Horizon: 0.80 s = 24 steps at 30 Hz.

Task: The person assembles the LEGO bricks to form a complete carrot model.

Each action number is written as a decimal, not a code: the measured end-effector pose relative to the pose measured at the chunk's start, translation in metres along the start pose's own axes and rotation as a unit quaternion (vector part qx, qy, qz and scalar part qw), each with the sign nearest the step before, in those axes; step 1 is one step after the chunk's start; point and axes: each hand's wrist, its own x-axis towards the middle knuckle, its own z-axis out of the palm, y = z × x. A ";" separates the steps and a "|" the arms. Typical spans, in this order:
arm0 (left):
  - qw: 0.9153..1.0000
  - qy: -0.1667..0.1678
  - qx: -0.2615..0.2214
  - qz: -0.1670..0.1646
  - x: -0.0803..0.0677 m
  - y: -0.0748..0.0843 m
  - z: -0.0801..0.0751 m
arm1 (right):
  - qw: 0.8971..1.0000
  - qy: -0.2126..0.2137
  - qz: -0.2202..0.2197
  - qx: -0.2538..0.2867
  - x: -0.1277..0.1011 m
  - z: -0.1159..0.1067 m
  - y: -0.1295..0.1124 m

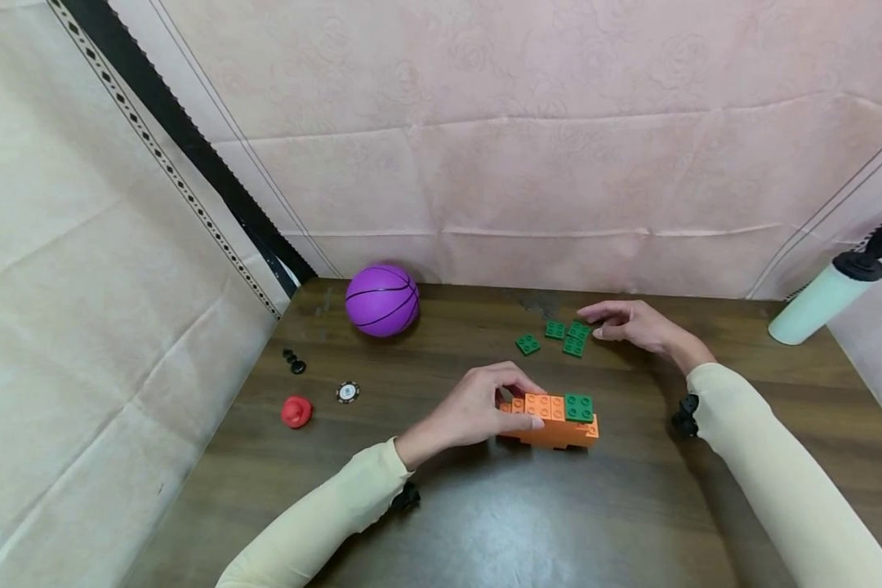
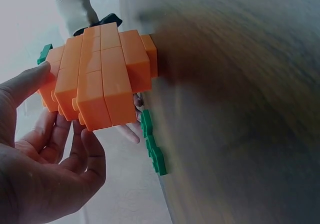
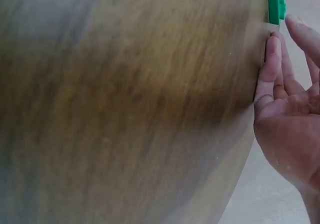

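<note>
My left hand (image 1: 478, 404) grips a block of stacked orange toy bricks (image 1: 544, 433) by its left end, thumb on the near side and fingers behind. The left wrist view shows the stepped side of these orange bricks (image 2: 92, 83). One green brick (image 1: 578, 407) sits on top at the right end. Farther back, my right hand (image 1: 628, 325) is beside a group of loose green bricks (image 1: 574, 346), its fingers loosely bent and holding nothing. In the right wrist view, the thumb is close to a green brick (image 3: 274, 3).
A purple ball (image 1: 382, 300) stands at the back left. Nearer are a red rounded piece (image 1: 296, 412), a black-and-white chip (image 1: 348, 392) and a small black object (image 1: 295, 362). At the far right stands a mint bottle-like cylinder (image 1: 823, 302) with a black top. Pale cloth (image 1: 559, 163) hangs behind the table.
</note>
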 end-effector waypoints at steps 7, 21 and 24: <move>1.000 -0.003 -0.004 0.000 0.000 0.001 -0.001 | 1.000 -0.018 0.003 -0.020 0.004 -0.001 -0.003; 1.000 -0.005 -0.002 0.002 0.000 0.002 -0.001 | 0.999 -0.030 0.003 -0.036 0.011 0.003 -0.011; 1.000 -0.005 -0.002 0.003 0.001 0.002 -0.001 | 0.999 -0.028 0.003 -0.034 0.012 0.003 -0.011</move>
